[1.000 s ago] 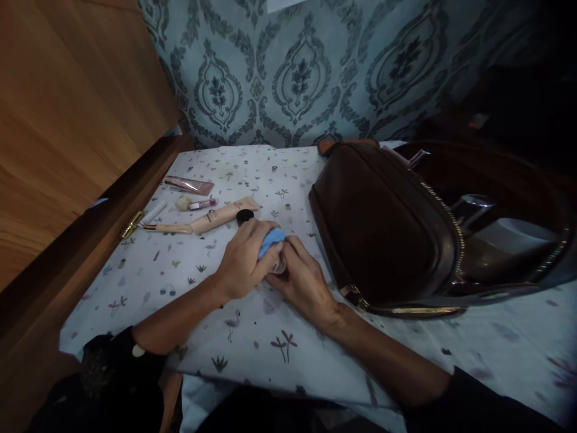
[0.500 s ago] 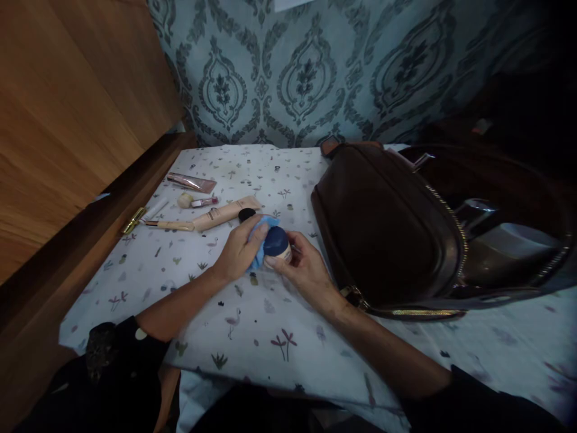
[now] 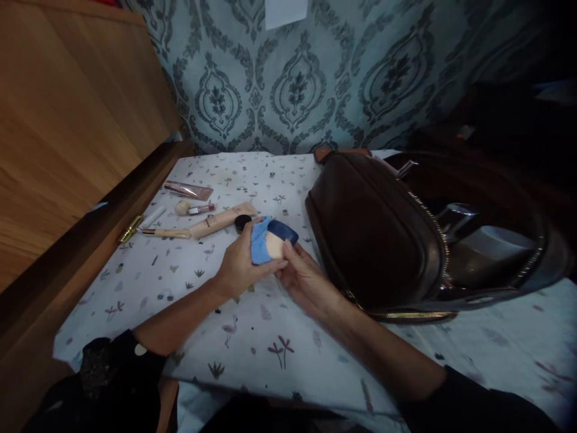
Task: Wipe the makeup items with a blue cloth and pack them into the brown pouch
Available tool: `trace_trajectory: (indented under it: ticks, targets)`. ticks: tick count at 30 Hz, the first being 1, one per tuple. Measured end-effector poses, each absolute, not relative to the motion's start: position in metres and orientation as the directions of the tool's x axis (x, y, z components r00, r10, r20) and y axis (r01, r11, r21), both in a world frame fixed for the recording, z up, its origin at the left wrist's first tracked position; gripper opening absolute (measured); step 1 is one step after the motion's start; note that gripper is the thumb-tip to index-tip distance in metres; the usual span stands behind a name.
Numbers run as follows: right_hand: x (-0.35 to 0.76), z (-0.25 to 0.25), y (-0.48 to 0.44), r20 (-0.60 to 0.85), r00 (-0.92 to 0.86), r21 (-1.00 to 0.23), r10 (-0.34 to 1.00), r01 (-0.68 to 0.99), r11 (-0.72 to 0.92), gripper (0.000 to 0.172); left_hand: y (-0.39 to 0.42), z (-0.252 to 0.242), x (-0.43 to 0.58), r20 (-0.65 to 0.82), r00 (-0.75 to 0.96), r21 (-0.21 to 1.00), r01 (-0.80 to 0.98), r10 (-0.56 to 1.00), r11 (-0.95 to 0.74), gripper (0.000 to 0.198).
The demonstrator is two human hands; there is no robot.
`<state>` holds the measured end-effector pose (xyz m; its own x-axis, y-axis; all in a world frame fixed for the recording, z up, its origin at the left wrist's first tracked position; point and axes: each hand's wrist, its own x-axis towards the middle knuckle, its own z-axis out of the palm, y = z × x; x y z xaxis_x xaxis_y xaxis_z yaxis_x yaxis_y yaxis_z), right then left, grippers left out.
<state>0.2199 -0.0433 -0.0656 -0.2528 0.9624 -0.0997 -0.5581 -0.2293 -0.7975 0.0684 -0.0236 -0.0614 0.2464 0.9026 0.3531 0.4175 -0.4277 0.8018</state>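
A small cream-coloured jar with a dark blue lid [image 3: 282,231] is between my hands, tilted, above the patterned tablecloth. My right hand [image 3: 307,281] grips the jar from the right and below, its thumb on the pale side. In my left hand [image 3: 237,264] is a blue cloth [image 3: 258,245], pressed against the left side of the jar. Just beyond my left fingers lies a small black round item [image 3: 243,223]. Near it is a beige squeeze tube [image 3: 219,221], and a makeup brush [image 3: 166,233] touches or nearly touches the tube's end.
A brown leather bag [image 3: 369,234] stands unzipped on the right with items inside. Further left lie a pinkish tube [image 3: 188,190], a lipstick-like tube [image 3: 201,209], a small pale round item [image 3: 183,208] and a gold-capped item [image 3: 130,230]. A wooden panel [image 3: 81,108] borders the left.
The jar has turned in my hands, so more of its pale side and less of its lid faces me. The blue cloth now spreads across its left side. The view has shifted slightly.
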Motion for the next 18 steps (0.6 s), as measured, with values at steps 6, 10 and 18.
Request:
trace_trajectory:
  ticks: [6,10,18]
  targets:
    - [0.223,-0.063,-0.045,-0.106,-0.203,-0.852,0.973,-0.487,-0.194,0.046,-0.006,-0.041,0.046,0.274,0.506,0.832,0.302,0.818,-0.466,0.074]
    - [0.228,-0.055,-0.046,-0.037,-0.139,-0.962,0.99,-0.262,-0.073,0.046,-0.003,-0.027,0.031,0.159,0.584,0.791,0.407,0.796,-0.457,0.074]
    - [0.234,-0.031,-0.062,0.315,-0.071,-0.937,0.946,-0.182,0.299,0.057,-0.023,-0.019,0.046,0.2,0.262,0.897,0.339,0.944,-0.284,0.061]
